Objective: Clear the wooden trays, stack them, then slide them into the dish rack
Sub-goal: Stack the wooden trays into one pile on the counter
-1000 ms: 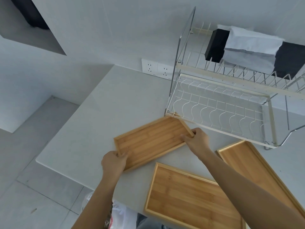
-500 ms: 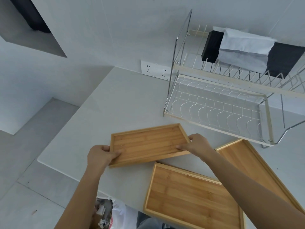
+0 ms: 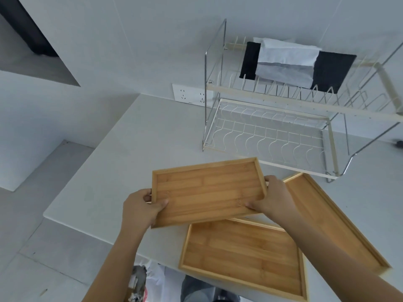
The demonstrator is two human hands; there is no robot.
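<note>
Gripping a small tray (image 3: 209,190) at its two short ends, both hands are holding it in the middle of the frame, above the white counter (image 3: 122,162). The left hand (image 3: 141,209) is clamping the left end, thumb lying inside the tray floor and fingers curled under the edge; the right hand (image 3: 272,198) is doing the same on the right end. The tray's lower edge is overlapping the top of a second tray (image 3: 242,258), which is lying flat at lower centre near the counter's front edge. A third tray (image 3: 331,221) is lying at lower right, just beside the second, partly hidden by the right forearm. The dish rack (image 3: 272,136) is standing at upper right against the wall, its lower shelf bare, with black and white cloths (image 3: 290,62) resting on its upper tier.
</note>
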